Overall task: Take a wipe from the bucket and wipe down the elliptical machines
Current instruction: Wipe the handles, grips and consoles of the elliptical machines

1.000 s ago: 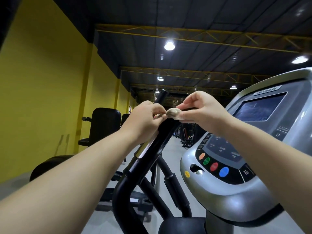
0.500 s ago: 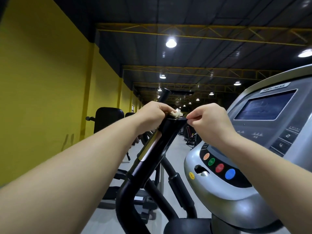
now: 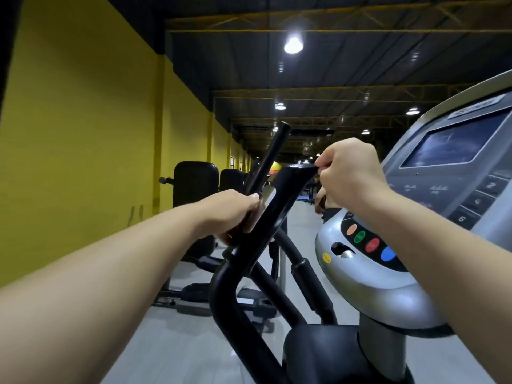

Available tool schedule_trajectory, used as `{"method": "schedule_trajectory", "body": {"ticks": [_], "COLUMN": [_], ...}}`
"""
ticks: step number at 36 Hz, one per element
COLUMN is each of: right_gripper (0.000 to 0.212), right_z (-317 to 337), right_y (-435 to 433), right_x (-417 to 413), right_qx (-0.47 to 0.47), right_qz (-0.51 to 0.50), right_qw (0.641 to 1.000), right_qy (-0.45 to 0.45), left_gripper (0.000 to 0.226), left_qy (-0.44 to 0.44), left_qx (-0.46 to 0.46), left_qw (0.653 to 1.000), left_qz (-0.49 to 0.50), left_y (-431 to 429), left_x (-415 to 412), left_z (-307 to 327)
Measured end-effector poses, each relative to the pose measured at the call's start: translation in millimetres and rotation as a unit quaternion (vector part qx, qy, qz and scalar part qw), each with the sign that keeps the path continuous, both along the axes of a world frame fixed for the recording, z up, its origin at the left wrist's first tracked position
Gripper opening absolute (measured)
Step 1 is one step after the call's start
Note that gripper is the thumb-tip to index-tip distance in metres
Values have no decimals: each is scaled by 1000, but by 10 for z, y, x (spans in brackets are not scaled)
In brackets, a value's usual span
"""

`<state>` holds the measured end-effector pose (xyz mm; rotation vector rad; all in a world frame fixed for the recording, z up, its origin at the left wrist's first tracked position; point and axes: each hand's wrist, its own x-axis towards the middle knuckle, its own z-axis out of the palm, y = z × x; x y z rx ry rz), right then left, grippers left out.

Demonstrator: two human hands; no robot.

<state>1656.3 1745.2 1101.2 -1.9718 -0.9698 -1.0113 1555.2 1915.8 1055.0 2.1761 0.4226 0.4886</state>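
Yellow wall (image 3: 83, 134) is running along the left of a long gym hall, under a dark ceiling where a round lamp (image 3: 293, 45) is shining.

The elliptical machine (image 3: 318, 353) is standing directly in front of the person, filling the lower middle and right of the view. Its black handle (image 3: 279, 195) is rising at a slant from lower left to a flat top end at mid-frame.

The left hand (image 3: 230, 214) is gripping this handle partway up, fingers curled round it, beside a shiny metal plate (image 3: 267, 200) set in the handle. The right hand (image 3: 352, 176) is closed, with thumb and forefinger pinching the right edge of the handle's top end and the other fingers curled in. The wipe is not showing; whether either hand is covering it cannot be told.

Just behind the handle, a thinner black bar (image 3: 270, 159) is pointing up and to the right. To the right of the handle, the grey console (image 3: 374, 289) is sitting under the right forearm. It is carrying a row of orange, green, red and blue buttons (image 3: 372, 245) and, higher up, a dark screen (image 3: 457, 145).

Against the wall, black padded machines (image 3: 195, 181) are standing on the pale grey floor (image 3: 180, 342), well apart from the hands.
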Motion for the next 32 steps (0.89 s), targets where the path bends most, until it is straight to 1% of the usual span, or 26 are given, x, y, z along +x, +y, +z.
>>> {"method": "schedule_trajectory", "body": {"ticks": [4,6,9,10,13,17,20,23,26,29,31,32], "right_gripper": [20,19,20,20,19,19,17,20,32,34,32,32], "right_z": [-19,-37,-53,-58,-66,-71,-73,-88,-93,-83,-87,-92], "right_y": [-2,13,42,45,28,-32,-46,-34,-32,-40,-57,-67], "right_x": [-51,-70,-77,-79,-75,-36,10,71,116,154,163,168], "right_qx": [-2,-7,-18,-22,-37,-49,-50,-46,-49,-47,-46,-46], "right_qz": [3,8,17,20,31,49,55,61,70,81,83,85], "right_qw": [1000,1000,1000,999,999,997,997,997,996,995,995,995], "right_qy": [-5,-12,-14,-13,-17,-16,-19,2,22,20,11,7], "left_gripper": [58,53,33,30,40,51,47,47,43,46,49,52], "left_qy": [44,43,-17,-30,-35,-110,-159,-196,-221,-225,-198,-176], "left_qx": [-1,1,-5,3,48,73,102,114,81,19,-39,-76], "left_qw": [997,997,996,996,997,991,982,974,972,974,979,980], "left_qz": [58,71,83,84,56,21,21,10,-9,-12,-28,-56], "left_y": [42,22,-50,-73,-121,-193,-257,-342,-330,-253,-195,-167], "left_x": [-113,-146,-111,-98,-97,-42,95,220,352,496,563,589], "left_z": [-85,-165,-244,-243,-169,-46,87,253,390,483,494,486]}}
